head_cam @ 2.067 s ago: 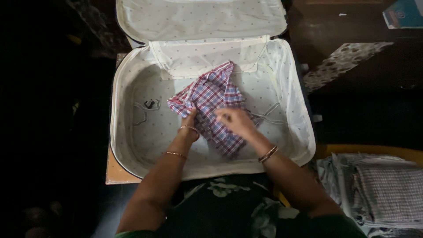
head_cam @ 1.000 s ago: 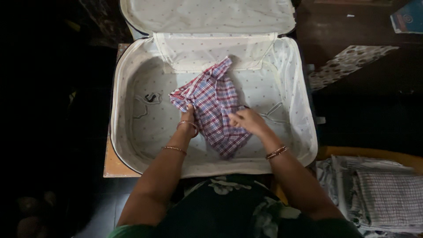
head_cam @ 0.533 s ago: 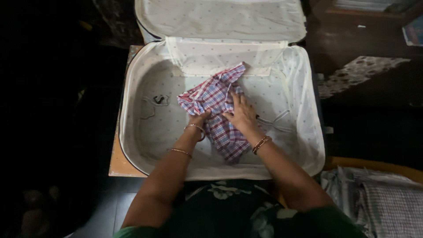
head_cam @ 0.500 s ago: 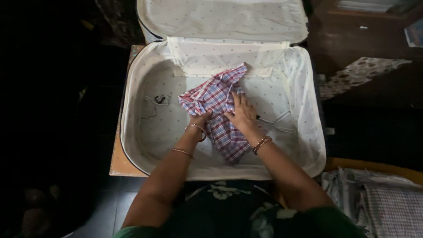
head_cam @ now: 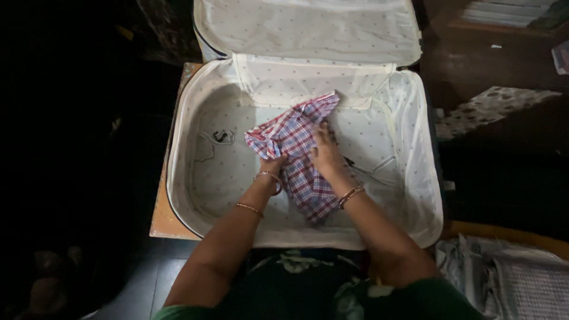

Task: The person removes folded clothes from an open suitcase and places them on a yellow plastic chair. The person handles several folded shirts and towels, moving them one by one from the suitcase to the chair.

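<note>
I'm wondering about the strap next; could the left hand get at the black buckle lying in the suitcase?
Probably yes: the buckle lies uncovered on the lining left of the left hand, with nothing between.

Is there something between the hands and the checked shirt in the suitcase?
No, nothing visible. The left hand grips the checked shirt at its left edge, and the right hand lies flat on it, inside the open suitcase.

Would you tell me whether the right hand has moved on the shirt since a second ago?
Yes. The right hand slid up the plaid shirt toward the suitcase hinge.
</note>
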